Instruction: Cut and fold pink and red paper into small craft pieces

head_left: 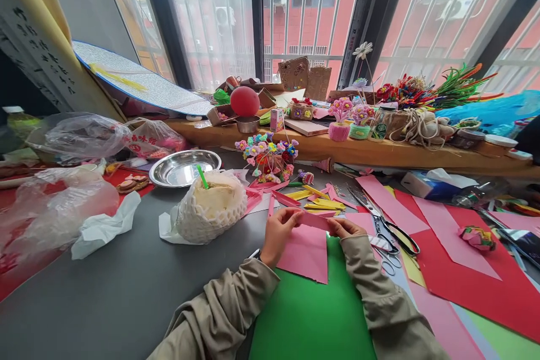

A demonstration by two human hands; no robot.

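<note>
Between my two hands a folded pink paper strip (314,220) is stretched sideways. My left hand (279,234) pinches its left end, and my right hand (346,228) pinches the right end. Just below the strip lies a square of pink paper (304,261), on top of a large green sheet (312,315). Behind my hands are several folded yellow strips (324,203) and a few pink folded strips (287,198). Black-handled scissors (386,225) rest to the right of my right hand.
A coconut in white foam netting (206,208) with a green straw stands left of my hands, near a metal plate (185,169). Crumpled tissue (107,225) lies farther left. Red paper (485,292) covers the right. Behind, a wooden ledge (270,139) carries craft flowers and a red balloon (244,102).
</note>
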